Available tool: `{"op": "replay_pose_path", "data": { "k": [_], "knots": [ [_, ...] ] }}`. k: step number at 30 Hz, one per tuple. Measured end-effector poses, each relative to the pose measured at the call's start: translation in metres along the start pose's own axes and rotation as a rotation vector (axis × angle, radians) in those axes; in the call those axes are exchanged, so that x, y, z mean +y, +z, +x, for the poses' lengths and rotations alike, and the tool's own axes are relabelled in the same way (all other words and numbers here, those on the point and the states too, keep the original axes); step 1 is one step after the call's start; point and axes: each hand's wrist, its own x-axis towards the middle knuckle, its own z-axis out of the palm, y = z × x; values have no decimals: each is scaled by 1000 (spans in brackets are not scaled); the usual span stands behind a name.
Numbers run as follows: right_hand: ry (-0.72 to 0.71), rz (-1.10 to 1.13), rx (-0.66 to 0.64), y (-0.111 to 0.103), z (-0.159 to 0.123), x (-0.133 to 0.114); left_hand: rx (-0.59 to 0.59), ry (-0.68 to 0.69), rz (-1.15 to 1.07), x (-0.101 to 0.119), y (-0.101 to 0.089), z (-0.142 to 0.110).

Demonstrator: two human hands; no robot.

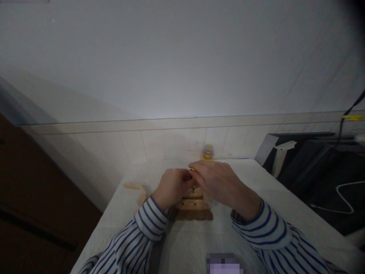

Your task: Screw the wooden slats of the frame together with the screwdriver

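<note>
My left hand [173, 186] and my right hand [218, 180] meet above a small wooden chest of drawers [192, 204]. Both have their fingers closed and touching at the tips. A bit of a small yellow thing [193, 169] shows at my right fingertips; its kind is hidden by the fingers. What my left fingers pinch, if anything, is out of sight. The chest stands upright, with dark knobs on its drawers, and its top is covered by my hands. Just behind my right hand is a clear, rounded container with yellow parts [208, 152].
A pale wooden piece [139, 190] lies left of my left hand on the white-covered table [114, 228]. The wall [171, 144] rises behind the table. At right are dark flat items [310, 163] and a white cable [336, 194]. A pixelated patch hides something at the near edge.
</note>
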Motion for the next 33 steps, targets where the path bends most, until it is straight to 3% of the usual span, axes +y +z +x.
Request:
{"op": "replay_pose_path", "data": {
  "k": [10, 27, 33],
  "knots": [
    [6, -48, -28, 1, 0, -2, -16, 39, -58, -4, 1, -1],
    [11, -113, 35, 3, -1, -5, -64, 86, -160, -6, -1, -2],
    [26, -134, 54, 4, 0, -5, -6, 40, -96, -5, 1, -3]
  ]
}}
